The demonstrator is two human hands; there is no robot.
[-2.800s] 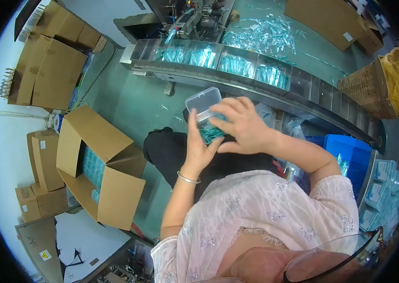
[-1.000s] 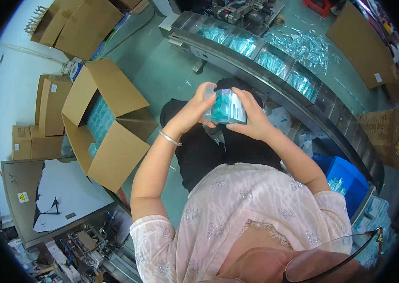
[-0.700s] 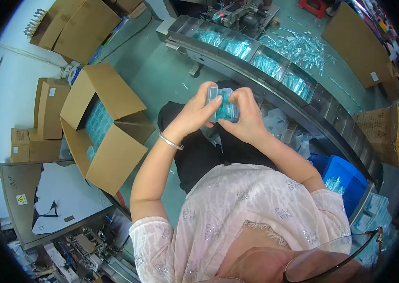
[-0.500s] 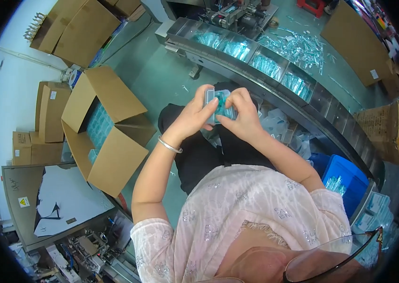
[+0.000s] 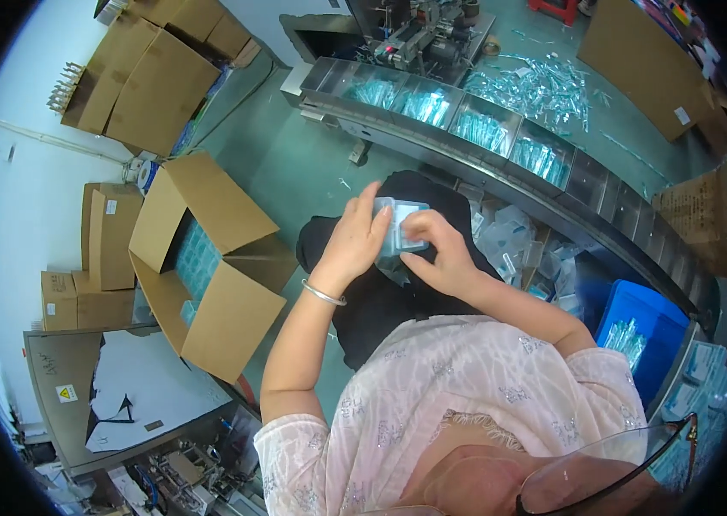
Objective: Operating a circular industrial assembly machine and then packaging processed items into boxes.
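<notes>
Both of my hands grip a small clear plastic box (image 5: 401, 225) with teal contents, held over my black-clad lap. My left hand (image 5: 355, 241) grips its left side, a silver bangle on that wrist. My right hand (image 5: 439, 249) presses on its right side and top, fingers curled over the lid. The box's lower part is hidden by my fingers.
An open cardboard box (image 5: 209, 258) holding teal packs stands to my left. A curved conveyor (image 5: 501, 146) with compartments of clear packets runs in front. A blue bin (image 5: 639, 331) sits at the right. Flat cartons (image 5: 157, 77) are stacked at the far left.
My hands earlier held the plastic box raised toward the conveyor. They have since brought it lower over my lap and closed around it. The view has shifted slightly.
</notes>
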